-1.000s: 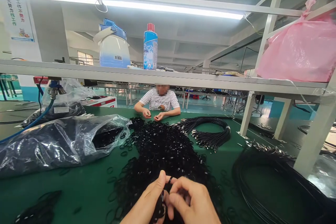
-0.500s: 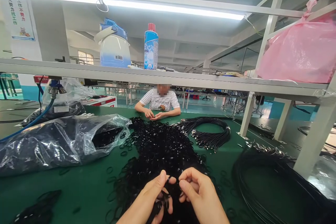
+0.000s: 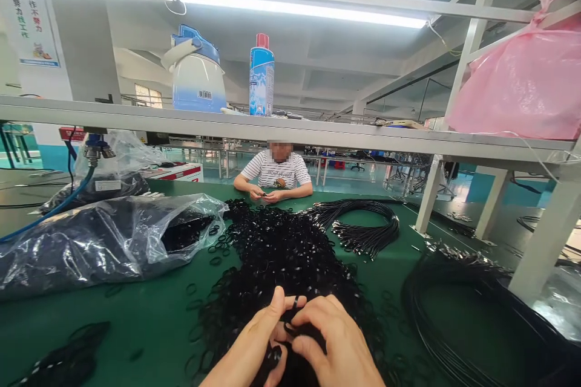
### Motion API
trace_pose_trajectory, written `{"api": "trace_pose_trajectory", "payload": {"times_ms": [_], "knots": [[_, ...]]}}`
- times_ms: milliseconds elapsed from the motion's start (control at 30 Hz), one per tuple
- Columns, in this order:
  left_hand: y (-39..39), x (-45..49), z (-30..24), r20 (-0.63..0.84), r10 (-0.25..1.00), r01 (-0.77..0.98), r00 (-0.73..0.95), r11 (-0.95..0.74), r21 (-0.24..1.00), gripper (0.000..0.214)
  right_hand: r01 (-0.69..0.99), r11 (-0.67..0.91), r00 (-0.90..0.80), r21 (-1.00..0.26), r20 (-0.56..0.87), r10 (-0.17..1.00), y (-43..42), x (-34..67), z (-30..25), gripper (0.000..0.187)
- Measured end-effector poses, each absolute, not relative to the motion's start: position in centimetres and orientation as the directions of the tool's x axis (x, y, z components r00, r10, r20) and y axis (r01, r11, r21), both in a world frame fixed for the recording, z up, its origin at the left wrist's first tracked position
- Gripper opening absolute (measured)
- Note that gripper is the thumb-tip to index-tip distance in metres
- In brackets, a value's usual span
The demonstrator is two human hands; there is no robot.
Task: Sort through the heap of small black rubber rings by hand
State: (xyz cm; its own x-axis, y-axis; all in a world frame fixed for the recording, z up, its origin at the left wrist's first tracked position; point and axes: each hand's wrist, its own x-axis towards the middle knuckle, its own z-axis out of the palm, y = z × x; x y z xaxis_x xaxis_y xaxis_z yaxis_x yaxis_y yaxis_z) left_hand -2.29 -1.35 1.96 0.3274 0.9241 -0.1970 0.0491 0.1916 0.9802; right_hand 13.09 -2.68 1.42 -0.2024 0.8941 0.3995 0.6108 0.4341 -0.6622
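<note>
My left hand is closed loosely around several thin black rings above a heap. One black ring loops round its outstretched index finger. My right hand has come up against the left one, its index fingertip at a black band beside the left fingers. A gap shows between the right thumb and index finger; the other right fingers are partly hidden. Beneath both hands spreads the large heap of black rings on the green table.
A clear plastic bag of black items lies left, near a small black pile. Coiled black cables and a bigger coil lie right. Opposite sits a co-worker. A shelf carrying a jug crosses above.
My right hand has moved left to meet my left hand, its thumb and index finger parting from their pinch. The left hand keeps its rings. The camera view has shifted slightly.
</note>
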Motion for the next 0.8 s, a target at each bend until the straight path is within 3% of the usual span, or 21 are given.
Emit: {"api": "trace_pose_trajectory", "payload": {"times_ms": [67,233,467,600,800], "knots": [[-1.4,-2.2,1.9,-0.166,0.928,0.047,0.334,0.160,0.986,0.072,0.630,0.395,-0.164,-0.669,0.383,0.909,-2.7,13.0,1.2,0.019],[-0.8,-2.2,1.4,-0.093,0.919,0.122,0.384,0.049,0.991,0.049,0.482,0.246,-0.086,-0.841,0.234,0.968,-2.0,13.6,0.9,0.016],[-1.2,-1.6,1.3,-0.036,0.969,0.171,0.243,-0.006,0.985,0.027,0.438,0.252,-0.099,-0.863,0.232,0.968,-2.3,13.5,0.5,0.021],[-1.7,-1.3,1.2,0.018,0.972,0.117,0.236,-0.046,0.992,0.023,0.470,0.205,-0.065,-0.859,0.198,0.978,-2.8,13.5,0.2,0.021],[-1.7,-1.4,0.8,-0.017,0.964,0.076,0.267,-0.003,0.997,0.015,0.455,0.213,-0.133,-0.864,0.170,0.976,-2.5,13.8,-0.2,0.025]]}}
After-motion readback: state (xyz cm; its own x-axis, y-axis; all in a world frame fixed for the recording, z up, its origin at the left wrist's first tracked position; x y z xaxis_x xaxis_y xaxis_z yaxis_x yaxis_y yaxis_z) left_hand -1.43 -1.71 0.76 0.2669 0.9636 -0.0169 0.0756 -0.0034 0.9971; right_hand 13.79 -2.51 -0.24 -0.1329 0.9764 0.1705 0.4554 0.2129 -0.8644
